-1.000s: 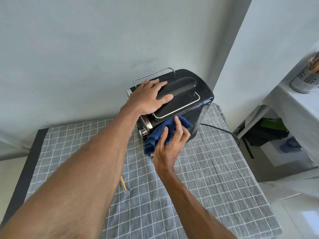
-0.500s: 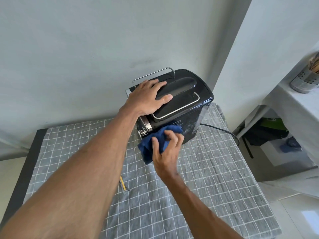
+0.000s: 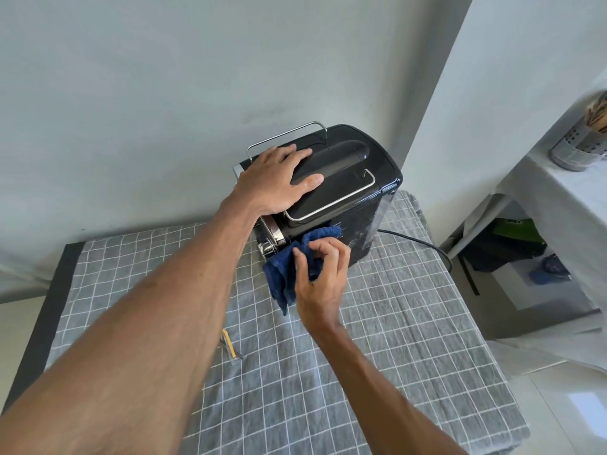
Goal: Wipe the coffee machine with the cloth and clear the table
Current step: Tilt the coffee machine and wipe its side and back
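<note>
Head view: your left hand lies flat, fingers straight, on top of the black coffee machine at the table's back. Your right hand pinches the blue cloth against its side.

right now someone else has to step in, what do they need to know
Left hand: flat on top of the coffee machine, steadying it.
Right hand: pinching the blue cloth against the machine's near side.
Machine stands at the back of the checked tablecloth, cord plugged in.
Done: wiping under way.
Left: finish wiping, then clear the table, including the small yellow tool.
</note>
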{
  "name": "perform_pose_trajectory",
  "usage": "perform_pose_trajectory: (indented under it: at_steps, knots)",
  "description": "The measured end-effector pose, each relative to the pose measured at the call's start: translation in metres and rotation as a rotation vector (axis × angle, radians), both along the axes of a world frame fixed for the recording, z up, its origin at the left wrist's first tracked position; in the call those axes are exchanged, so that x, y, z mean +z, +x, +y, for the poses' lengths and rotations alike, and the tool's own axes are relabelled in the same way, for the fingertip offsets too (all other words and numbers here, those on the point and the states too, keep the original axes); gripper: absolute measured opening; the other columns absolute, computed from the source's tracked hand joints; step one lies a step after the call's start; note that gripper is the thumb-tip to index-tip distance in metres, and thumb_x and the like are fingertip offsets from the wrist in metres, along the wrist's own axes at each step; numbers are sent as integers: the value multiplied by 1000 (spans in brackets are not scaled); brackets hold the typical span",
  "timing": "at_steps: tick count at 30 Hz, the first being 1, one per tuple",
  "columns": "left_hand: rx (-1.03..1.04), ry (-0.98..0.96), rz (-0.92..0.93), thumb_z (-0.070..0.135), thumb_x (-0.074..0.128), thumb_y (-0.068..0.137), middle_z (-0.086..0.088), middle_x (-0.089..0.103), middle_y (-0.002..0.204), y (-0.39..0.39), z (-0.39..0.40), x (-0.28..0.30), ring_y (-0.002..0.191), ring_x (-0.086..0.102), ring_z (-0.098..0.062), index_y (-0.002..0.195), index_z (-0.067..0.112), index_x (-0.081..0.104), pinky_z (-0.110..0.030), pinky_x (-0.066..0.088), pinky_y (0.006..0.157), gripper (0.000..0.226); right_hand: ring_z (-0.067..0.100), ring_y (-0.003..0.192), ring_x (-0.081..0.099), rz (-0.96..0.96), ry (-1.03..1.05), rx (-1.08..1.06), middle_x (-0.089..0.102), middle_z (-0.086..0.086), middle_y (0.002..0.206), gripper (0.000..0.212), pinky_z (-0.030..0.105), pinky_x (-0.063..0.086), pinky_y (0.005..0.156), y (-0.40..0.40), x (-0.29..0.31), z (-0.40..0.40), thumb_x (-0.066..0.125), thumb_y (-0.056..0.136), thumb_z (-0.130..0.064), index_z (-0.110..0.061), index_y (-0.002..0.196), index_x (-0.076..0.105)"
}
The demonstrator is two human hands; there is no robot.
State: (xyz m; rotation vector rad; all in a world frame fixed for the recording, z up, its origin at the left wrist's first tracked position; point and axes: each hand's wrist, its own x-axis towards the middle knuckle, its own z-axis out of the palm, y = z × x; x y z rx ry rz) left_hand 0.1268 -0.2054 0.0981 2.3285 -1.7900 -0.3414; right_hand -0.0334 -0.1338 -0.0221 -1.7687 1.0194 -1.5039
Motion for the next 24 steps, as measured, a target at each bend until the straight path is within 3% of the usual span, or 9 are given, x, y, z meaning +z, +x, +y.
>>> perform_pose_trajectory:
  at_steps: [2,5,7,11,13,16,19,21,24]
  knots:
    - [0,-4,-8,80,30,94,10,18,170,0,0,0,157,10,-18,160,45,23,-52,23,123,74,-4,103,51,-36,62,-38,52,7,112,19,18,50,89,-4,-1,-9,73,93,-5,0,106,60]
    - [-3,-7,-4,79,31,94,9,19,170,1,0,-1,157,11,-18,160,44,24,-49,21,124,75,6,98,56,-113,205,-170,54,5,111,18,30,56,84,0,1,-19,68,98,-14,-4,112,60]
    - [2,-7,-10,80,31,94,10,19,170,1,1,0,157,12,-18,160,44,24,-49,22,123,75,4,104,54,-93,178,-179,52,4,116,19,25,54,89,6,3,-11,63,100,-16,-5,115,59]
    - [-1,7,-11,80,30,94,11,18,170,0,2,3,157,13,-19,160,44,23,-52,25,121,75,-11,112,43,118,-13,166,45,5,121,18,7,44,91,-4,-14,16,64,98,-5,-6,115,59]
    - [0,4,-10,80,30,94,10,18,170,-1,2,3,157,13,-19,160,44,23,-52,25,121,75,-7,108,48,88,62,93,50,6,118,16,15,47,91,-8,-20,4,63,99,-6,-10,114,60]
    - [5,6,-8,80,31,94,11,18,170,-1,2,4,157,13,-19,160,45,23,-53,25,120,75,14,103,59,-109,340,-173,52,5,118,17,34,58,87,-6,-11,-29,60,102,-12,-14,118,58]
    - [6,-1,-10,79,31,94,11,19,169,-1,1,4,157,13,-18,160,45,24,-53,26,120,74,8,109,55,-86,230,-248,49,2,121,19,32,57,92,-1,-1,-32,58,102,-9,-11,120,56]
    - [8,-6,-12,79,32,95,11,19,169,-1,1,3,156,14,-18,159,45,25,-52,26,121,74,-1,113,47,10,68,-114,43,-3,123,18,25,52,94,3,-6,-12,57,101,-10,-12,120,55]
    - [2,-10,-12,80,31,94,11,19,169,-1,0,1,156,14,-18,159,45,24,-53,26,120,74,5,111,46,170,-121,137,49,8,121,15,24,47,97,-3,-27,7,57,101,-8,-5,116,58]
